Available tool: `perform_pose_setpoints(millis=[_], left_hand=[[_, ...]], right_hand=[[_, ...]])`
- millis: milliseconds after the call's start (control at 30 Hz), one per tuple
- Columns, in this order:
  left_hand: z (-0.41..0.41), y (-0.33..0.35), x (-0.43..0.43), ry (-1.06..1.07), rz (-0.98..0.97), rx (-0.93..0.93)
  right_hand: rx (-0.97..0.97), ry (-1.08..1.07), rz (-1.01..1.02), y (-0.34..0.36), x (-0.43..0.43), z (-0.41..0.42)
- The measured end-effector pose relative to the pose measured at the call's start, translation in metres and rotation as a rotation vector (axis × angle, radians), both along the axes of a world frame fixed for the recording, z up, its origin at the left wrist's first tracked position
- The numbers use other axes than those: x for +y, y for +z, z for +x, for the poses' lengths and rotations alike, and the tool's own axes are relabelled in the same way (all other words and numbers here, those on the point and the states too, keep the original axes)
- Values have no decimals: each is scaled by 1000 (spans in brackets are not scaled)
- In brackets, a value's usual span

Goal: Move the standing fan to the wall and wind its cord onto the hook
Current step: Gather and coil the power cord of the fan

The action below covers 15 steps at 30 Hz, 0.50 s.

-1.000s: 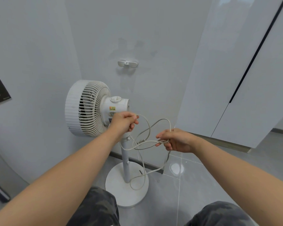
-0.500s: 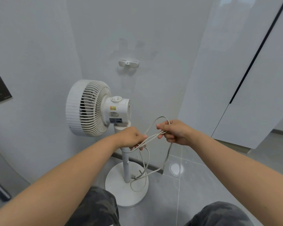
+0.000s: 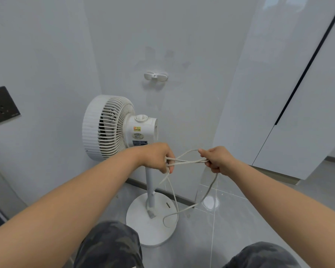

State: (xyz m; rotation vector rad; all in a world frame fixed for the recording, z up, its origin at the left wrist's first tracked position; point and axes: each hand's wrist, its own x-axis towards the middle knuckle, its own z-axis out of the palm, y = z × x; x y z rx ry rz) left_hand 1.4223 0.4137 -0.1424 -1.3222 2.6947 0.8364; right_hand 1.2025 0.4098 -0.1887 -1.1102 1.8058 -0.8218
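A white standing fan (image 3: 112, 128) stands close to the grey wall, its head turned left, on a round base (image 3: 141, 219). Above it a white double-armed hook (image 3: 155, 76) is fixed to the wall, with nothing on it. The pale cord (image 3: 188, 161) is stretched in several strands between my two hands, in front of the fan's pole. My left hand (image 3: 157, 156) is closed on one end of the strands. My right hand (image 3: 219, 161) is closed on the other end. More cord hangs down in loops to the base and floor.
A dark socket plate (image 3: 2, 106) sits on the left wall. White glossy cabinet doors (image 3: 290, 93) with a dark gap fill the right side. The floor is grey tile (image 3: 240, 219). My knees in camouflage shorts (image 3: 108, 246) show at the bottom.
My left hand has dropped from the fan's motor housing to the cord and drawn it left. The strands between the hands are now pulled straighter.
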Motion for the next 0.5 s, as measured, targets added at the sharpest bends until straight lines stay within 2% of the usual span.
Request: perform_pose_setpoints(millis=[100, 200, 300, 367, 500], left_hand=[[-1, -3, -3, 104, -73, 173], [-10, -6, -1, 162, -287, 286], [-13, -8, 2, 85, -418, 367], [-10, -13, 1, -22, -557, 367], [1, -19, -10, -141, -805, 244]], right_hand=[[-81, -22, 47, -2, 0, -5], [-160, -27, 88, -3, -1, -4], [-143, -71, 57, -4, -4, -4], [-149, -126, 35, -3, -6, -6], [-121, -189, 10, 1, -8, -10]])
